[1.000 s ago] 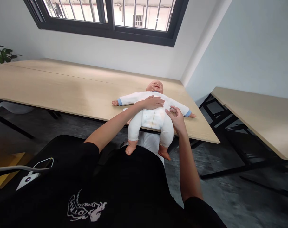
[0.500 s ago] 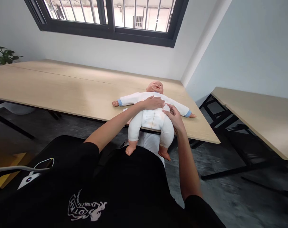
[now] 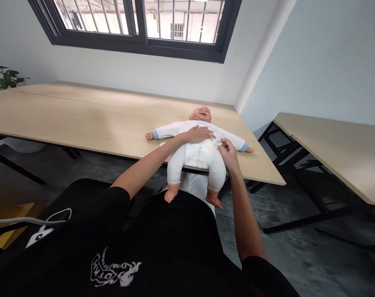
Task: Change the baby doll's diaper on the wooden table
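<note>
A baby doll (image 3: 175, 164) in a white suit with blue cuffs lies on its back at the table's front edge, its legs hanging over. It wears a white diaper (image 3: 198, 156) with a line down the front. My left hand (image 3: 200, 134) rests flat across the doll's belly at the diaper's top edge, fingers stretched out. At the hip on the right side of the view, my right hand (image 3: 228, 152) has thumb and fingers bent together on the diaper's side tab, which is mostly hidden by the fingers.
The doll lies on a light wooden table (image 3: 82, 119) against a wall beneath a barred window (image 3: 141, 43). A second table (image 3: 336, 144) stands to the right across a gap. At the lower left are a white device (image 3: 39, 237) with a cable and a dark chair.
My right hand has shifted slightly outward, away from my left hand, and the white tab at its fingertips shows less. My left hand stays on the belly.
</note>
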Motion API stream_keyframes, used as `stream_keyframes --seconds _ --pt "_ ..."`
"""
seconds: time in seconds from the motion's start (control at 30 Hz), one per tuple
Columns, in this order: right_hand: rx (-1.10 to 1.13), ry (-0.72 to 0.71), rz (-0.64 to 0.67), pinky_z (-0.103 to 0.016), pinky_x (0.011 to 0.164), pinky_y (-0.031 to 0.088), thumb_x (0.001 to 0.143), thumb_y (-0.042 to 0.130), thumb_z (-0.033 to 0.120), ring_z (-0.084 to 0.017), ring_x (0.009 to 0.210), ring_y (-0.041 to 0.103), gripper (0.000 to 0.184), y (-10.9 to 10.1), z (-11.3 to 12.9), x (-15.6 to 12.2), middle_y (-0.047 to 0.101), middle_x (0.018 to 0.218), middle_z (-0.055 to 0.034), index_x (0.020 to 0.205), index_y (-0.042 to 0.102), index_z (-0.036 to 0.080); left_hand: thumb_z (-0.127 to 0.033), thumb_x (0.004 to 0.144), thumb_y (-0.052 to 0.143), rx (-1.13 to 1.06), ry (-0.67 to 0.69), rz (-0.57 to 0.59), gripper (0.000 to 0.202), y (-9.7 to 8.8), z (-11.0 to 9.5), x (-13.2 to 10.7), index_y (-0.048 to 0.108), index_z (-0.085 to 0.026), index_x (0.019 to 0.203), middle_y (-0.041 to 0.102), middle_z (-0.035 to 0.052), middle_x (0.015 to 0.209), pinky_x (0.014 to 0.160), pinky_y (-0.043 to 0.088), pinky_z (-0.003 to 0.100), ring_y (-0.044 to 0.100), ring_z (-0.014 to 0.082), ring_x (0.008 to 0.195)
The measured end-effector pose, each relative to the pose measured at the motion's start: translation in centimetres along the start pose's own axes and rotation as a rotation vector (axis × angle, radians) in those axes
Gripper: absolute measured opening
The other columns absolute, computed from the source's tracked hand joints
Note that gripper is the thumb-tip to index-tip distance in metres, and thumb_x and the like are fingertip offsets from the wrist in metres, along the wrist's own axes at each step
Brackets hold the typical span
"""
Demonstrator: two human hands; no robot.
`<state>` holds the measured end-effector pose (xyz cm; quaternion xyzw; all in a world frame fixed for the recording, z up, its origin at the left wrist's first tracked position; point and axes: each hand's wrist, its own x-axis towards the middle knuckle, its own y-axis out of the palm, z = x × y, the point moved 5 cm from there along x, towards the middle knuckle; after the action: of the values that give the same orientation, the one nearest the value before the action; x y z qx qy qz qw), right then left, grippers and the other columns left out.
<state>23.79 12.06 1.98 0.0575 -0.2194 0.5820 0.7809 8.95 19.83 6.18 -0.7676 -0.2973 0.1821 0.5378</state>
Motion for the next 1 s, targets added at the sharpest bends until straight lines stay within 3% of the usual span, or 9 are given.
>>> stream_keyframes --seconds 0.13,0.27,0.43,0.6,0.8,0.9,1.0 --pt "0.055 0.015 0.005 -0.033 0.088 0.046 0.068 0.060 0.041 -0.018 0.087 0.052 0.038 0.1 0.3 -0.3 0.059 0.093 -0.0034 0.097 0.061 0.017 -0.048 0.105 0.018 0.004 0.002 0.010 0.054 -0.1 -0.1 0.0 0.053 -0.035 0.144 0.040 -0.0019 0.162 0.127 0.005 0.055 0.023 0.0225 0.155" --pt "0.229 0.089 -0.012 -0.026 0.073 0.044 0.064 0.072 0.042 -0.013 0.076 0.049 0.042 0.0 0.1 -0.6 0.055 0.083 0.0012 0.094 0.056 0.018 -0.049 0.105 0.016 0.006 0.014 0.021 0.055 -0.1 -0.2 -0.2 0.053 -0.035 0.143 0.037 -0.0027 0.163 0.127 0.004 0.054 0.021 0.0209 0.156" --pt "0.246 0.069 -0.157 -0.023 0.069 0.042 0.057 0.083 0.044 -0.010 0.071 0.046 0.050 -1.0 -0.6 -0.5 0.046 0.079 0.0046 0.091 0.056 0.018 -0.049 0.104 0.016 0.010 -0.041 0.031 0.058 -0.1 -0.1 -0.2 0.040 -0.028 0.153 0.035 -0.0002 0.165 0.129 0.004 0.050 0.020 0.0181 0.156" --pt "0.225 0.079 -0.281 -0.032 0.086 0.051 0.063 0.077 0.047 -0.015 0.084 0.058 0.052 -1.9 -1.7 -0.3 0.058 0.088 -0.0005 0.103 0.060 0.017 -0.052 0.103 0.014 0.021 -0.053 0.053 0.061 -0.1 -0.2 -0.1 0.037 -0.027 0.155 0.031 -0.0003 0.166 0.129 0.003 0.051 0.017 0.0175 0.157" --pt "0.255 0.055 -0.413 -0.037 0.101 0.050 0.063 0.072 0.036 -0.019 0.105 0.061 0.052 -3.4 -1.6 -0.1 0.062 0.109 -0.0082 0.109 0.059 0.016 -0.050 0.104 0.014 0.035 -0.041 0.052 0.059 -0.5 -0.8 -0.7 0.040 -0.030 0.153 0.032 -0.0011 0.166 0.128 0.002 0.052 0.016 0.0173 0.157" --pt "0.197 0.031 -0.357 -0.034 0.092 0.052 0.064 0.071 0.032 -0.017 0.099 0.062 0.055 -2.9 0.1 1.0 0.060 0.111 -0.0069 0.115 0.056 0.018 -0.050 0.104 0.017 0.036 0.001 0.055 0.057 -0.6 -1.2 -0.9 0.045 -0.032 0.150 0.033 -0.0024 0.165 0.128 0.000 0.053 0.016 0.0180 0.157" --pt "0.039 0.028 -0.161 -0.031 0.080 0.052 0.064 0.066 0.024 -0.014 0.079 0.059 0.053 -0.5 2.4 2.5 0.060 0.105 -0.0050 0.116 0.055 0.018 -0.051 0.104 0.022 0.045 -0.023 0.032 0.057 -0.6 -0.8 -0.7 0.041 -0.028 0.153 0.033 0.0012 0.166 0.128 0.003 0.053 0.017 0.0196 0.157"
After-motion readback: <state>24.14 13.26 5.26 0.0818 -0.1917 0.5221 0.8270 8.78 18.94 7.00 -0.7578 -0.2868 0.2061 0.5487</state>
